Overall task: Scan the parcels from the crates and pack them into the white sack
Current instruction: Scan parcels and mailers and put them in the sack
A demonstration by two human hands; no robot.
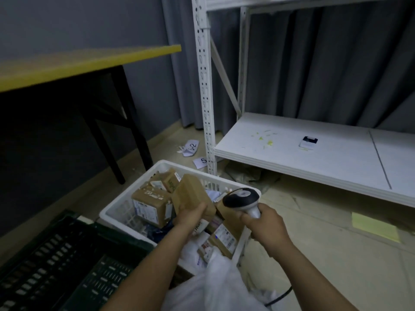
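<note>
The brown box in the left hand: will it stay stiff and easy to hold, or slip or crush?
Probably stiff: the brown box keeps flat faces and sharp edges. Likely light for its size, since the left hand alone holds it tilted above the white crate. Its plain cardboard looks matte, so slipping seems unlikely.

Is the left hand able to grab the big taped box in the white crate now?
Probably not yet: the left hand grips a brown parcel. The taped box lies uncovered in the white crate, close by.
</note>
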